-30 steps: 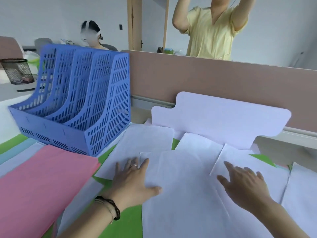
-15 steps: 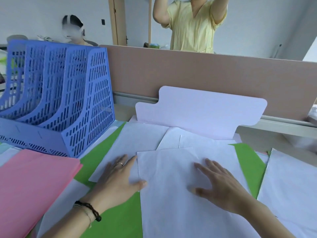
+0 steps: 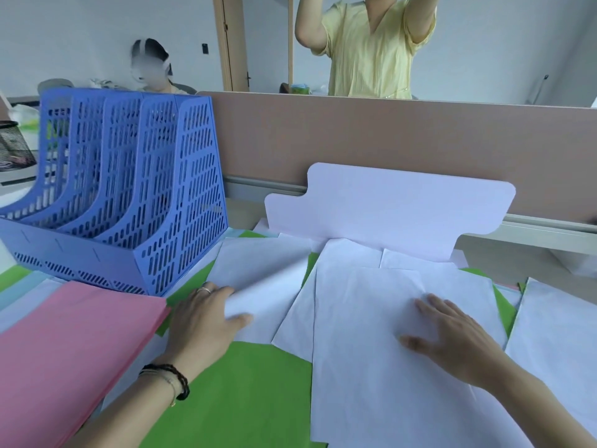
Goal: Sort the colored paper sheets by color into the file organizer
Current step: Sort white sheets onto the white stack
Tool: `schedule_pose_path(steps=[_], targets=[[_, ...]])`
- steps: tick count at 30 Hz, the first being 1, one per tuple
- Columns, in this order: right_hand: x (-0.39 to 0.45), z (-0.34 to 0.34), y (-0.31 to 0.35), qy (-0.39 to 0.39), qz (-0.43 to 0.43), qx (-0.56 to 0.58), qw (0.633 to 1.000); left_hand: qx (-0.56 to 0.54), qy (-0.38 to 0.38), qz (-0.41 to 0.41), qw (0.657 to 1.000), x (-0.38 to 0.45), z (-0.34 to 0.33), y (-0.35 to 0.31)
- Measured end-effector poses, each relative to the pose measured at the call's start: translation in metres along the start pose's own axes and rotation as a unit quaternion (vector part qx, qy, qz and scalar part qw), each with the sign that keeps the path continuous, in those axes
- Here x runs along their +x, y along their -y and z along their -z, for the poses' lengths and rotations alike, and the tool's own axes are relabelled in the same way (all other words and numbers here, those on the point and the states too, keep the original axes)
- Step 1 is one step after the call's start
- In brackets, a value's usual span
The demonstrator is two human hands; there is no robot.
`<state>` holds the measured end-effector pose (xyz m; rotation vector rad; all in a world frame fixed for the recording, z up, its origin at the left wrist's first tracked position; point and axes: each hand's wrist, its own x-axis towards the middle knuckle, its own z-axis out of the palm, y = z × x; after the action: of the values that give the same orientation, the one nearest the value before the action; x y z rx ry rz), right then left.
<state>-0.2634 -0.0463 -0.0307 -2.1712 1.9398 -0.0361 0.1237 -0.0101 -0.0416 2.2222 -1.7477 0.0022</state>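
Observation:
A blue file organizer (image 3: 129,189) with several empty slots stands at the left. White sheets (image 3: 365,318) lie overlapping in front of me, on top of green sheets (image 3: 252,383). A pink stack (image 3: 64,344) lies at the near left. My left hand (image 3: 203,321) holds the left edge of a white sheet (image 3: 265,273): the thumb is on top, the fingertips are hidden under the slightly bowed paper. My right hand (image 3: 452,341) rests flat, fingers spread, on the large white sheet in the middle.
A white cut-out card (image 3: 387,208) leans against the brown desk partition (image 3: 355,134) behind the papers. More white sheets (image 3: 559,334) lie at the right. A black mesh holder (image 3: 13,147) stands far left. Two people are beyond the partition.
My left hand has shifted left to the white sheet's edge and taken hold of it, bowing the paper. My right hand stays flat on the middle sheet.

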Motion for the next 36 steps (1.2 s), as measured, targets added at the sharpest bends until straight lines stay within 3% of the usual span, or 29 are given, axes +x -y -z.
schedule_pose_path(steps=[4,8,14,20,25,30,33,36], targets=[[0.0,-0.002,-0.003,-0.005,0.001,-0.002,1.0,-0.061,-0.046,0.054,0.996,0.014,0.018,0.005],[0.002,-0.004,0.0,-0.015,0.001,-0.004,1.0,-0.178,-0.081,0.018,0.981,0.014,0.066,-0.014],[0.0,-0.007,0.012,-0.026,-0.006,-0.012,1.0,-0.144,0.052,-0.111,0.982,-0.018,0.051,-0.082],[-0.005,0.024,-0.008,-0.031,-0.036,0.049,0.998,-0.053,0.181,-0.15,0.971,-0.046,0.001,-0.119],[-0.009,0.046,-0.034,0.031,-0.091,0.001,0.995,-0.045,0.171,-0.075,0.981,-0.029,-0.005,-0.126],[-0.011,0.033,-0.03,0.099,-0.057,-0.024,0.993,-0.042,0.171,-0.06,0.983,-0.014,-0.008,-0.14],[-0.01,0.027,-0.022,0.085,-0.046,-0.028,0.995,-0.135,0.179,-0.018,0.974,-0.005,-0.006,-0.142],[-0.01,0.024,-0.016,0.074,-0.039,-0.04,0.996,-0.319,0.207,0.06,0.923,0.009,-0.001,-0.137]])
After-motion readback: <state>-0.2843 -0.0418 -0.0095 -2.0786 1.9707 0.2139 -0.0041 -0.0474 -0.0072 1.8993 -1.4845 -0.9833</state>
